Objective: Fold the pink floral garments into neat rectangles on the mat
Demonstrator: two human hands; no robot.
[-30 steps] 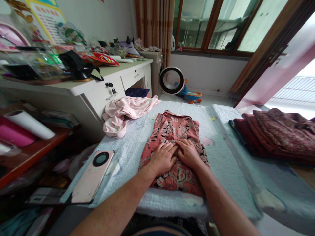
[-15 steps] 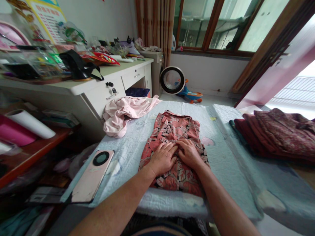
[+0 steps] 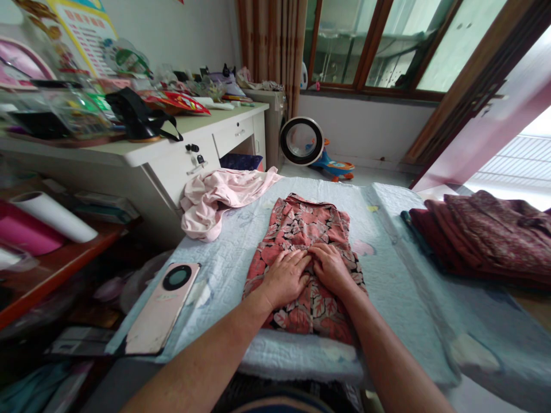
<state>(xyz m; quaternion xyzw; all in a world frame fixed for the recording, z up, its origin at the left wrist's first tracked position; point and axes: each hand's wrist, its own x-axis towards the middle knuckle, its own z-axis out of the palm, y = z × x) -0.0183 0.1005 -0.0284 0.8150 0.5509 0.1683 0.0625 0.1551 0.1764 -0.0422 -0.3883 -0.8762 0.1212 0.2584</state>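
Note:
A folded garment (image 3: pixel 307 218) with a red, black and tan leaf print lies in front of me on a pale blue quilted cloth (image 3: pixel 387 287). My left hand (image 3: pixel 287 276) rests on the middle of it, palm down with fingers stretched out. Close beside it, my right hand (image 3: pixel 330 267) lies flat on the same garment, the fingertips of both hands almost meeting. Neither hand grips anything. Parts of the garment under my palms are hidden.
A pink phone (image 3: pixel 161 310) lies at the cloth's left edge. Behind it is a crumpled pale pink garment (image 3: pixel 224 198). On the right sits a stack of folded dark red clothes (image 3: pixel 486 235). A cluttered desk (image 3: pixel 193 132) stands at the back left.

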